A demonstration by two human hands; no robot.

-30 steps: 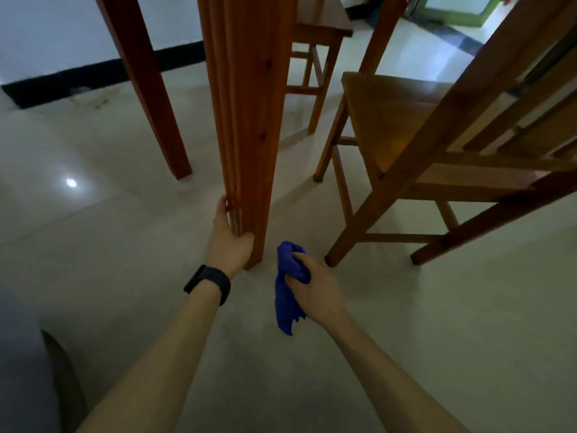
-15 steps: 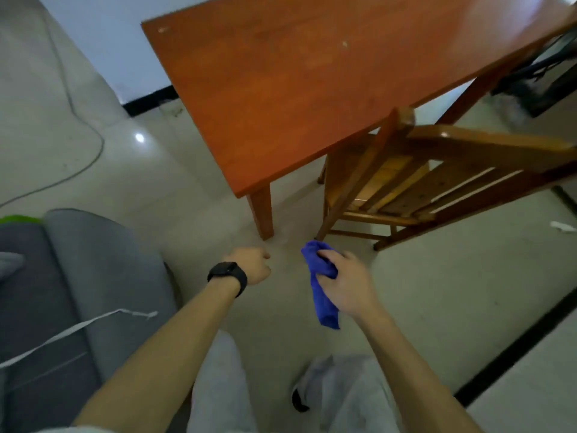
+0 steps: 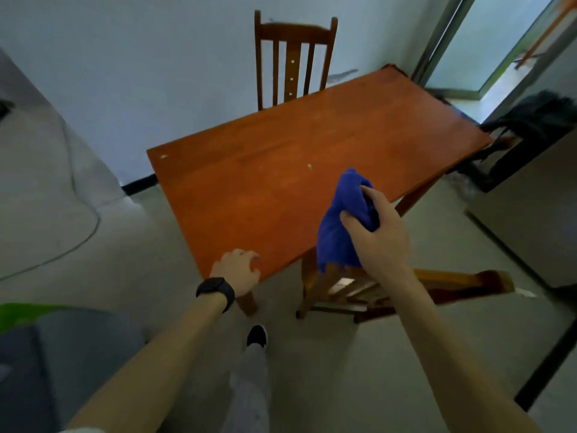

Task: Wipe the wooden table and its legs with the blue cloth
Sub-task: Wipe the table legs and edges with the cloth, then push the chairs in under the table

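Note:
The reddish wooden table (image 3: 281, 170) fills the middle of the view, seen from above. Its near leg (image 3: 247, 303) shows just below the near corner. My left hand (image 3: 236, 270), with a black watch on the wrist, rests at that near corner with its fingers curled over the edge. My right hand (image 3: 379, 232) grips the bunched blue cloth (image 3: 342, 220) and holds it above the table's near right edge. The cloth hangs down in front of the tabletop and does not seem to touch it. Two small pale specks lie on the tabletop.
A wooden chair (image 3: 374, 289) is tucked under the table's near right side. Another chair (image 3: 293, 57) stands against the far wall. A grey sofa (image 3: 62, 354) sits at lower left, a dark bag (image 3: 537, 120) on a stand at right. My foot (image 3: 256, 335) is by the leg.
I have risen from crouching by the table leg to standing over the tabletop. My left hand let go of the leg and moved to the table corner. My right hand lifted the cloth.

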